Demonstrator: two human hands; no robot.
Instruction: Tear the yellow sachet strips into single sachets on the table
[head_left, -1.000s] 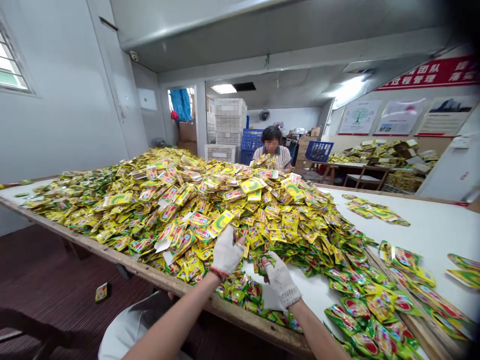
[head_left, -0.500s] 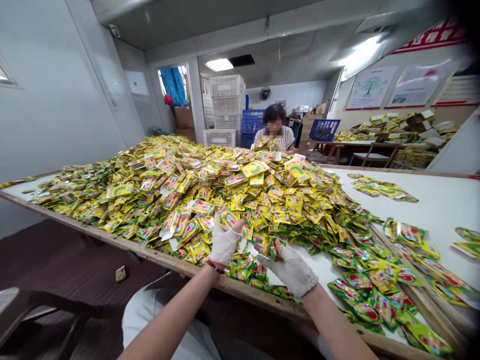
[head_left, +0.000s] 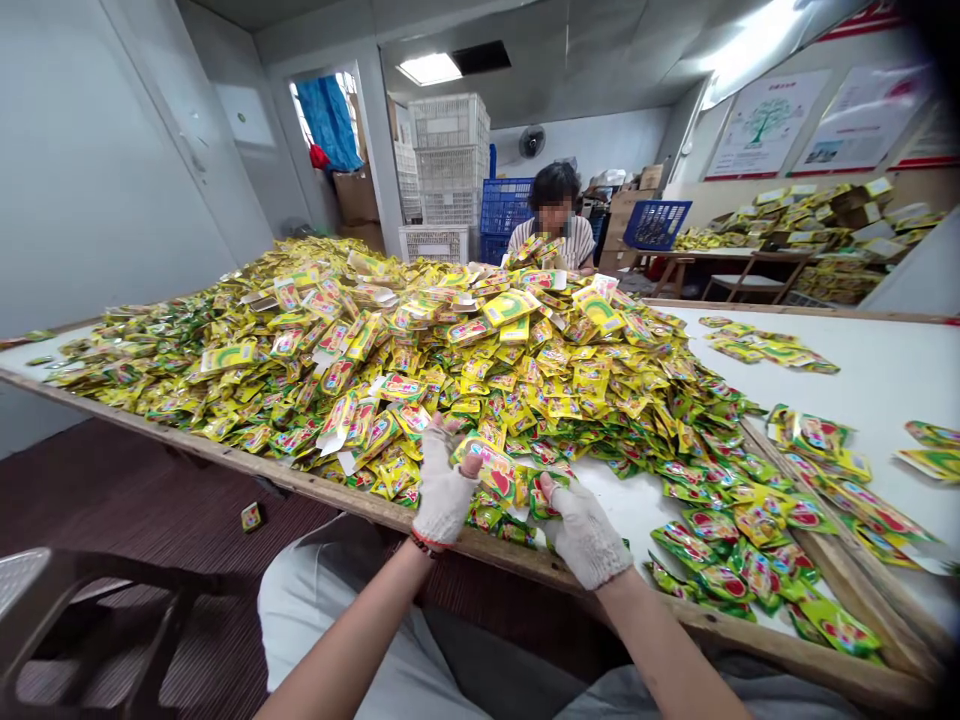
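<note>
A huge heap of small yellow and green sachets (head_left: 420,350) covers a big white table (head_left: 862,390). My left hand (head_left: 442,488), in a white glove with bare fingertips, is closed on a yellow sachet (head_left: 491,466) at the heap's near edge. My right hand (head_left: 581,530), gloved the same way, is closed on a small bunch of green sachets (head_left: 540,497) just above the table's front edge. Both hands are close together, almost touching.
A person (head_left: 555,225) sits at the far side of the table. Green sachets (head_left: 742,560) lie spread to the right, a small pile (head_left: 765,345) farther back. One sachet (head_left: 250,516) lies on the floor. A dark stool (head_left: 90,610) stands left. Crates (head_left: 448,170) are stacked behind.
Both hands have drawn back from the heap toward the table's front edge, bringing sachets with them. The view has tilted downward.
</note>
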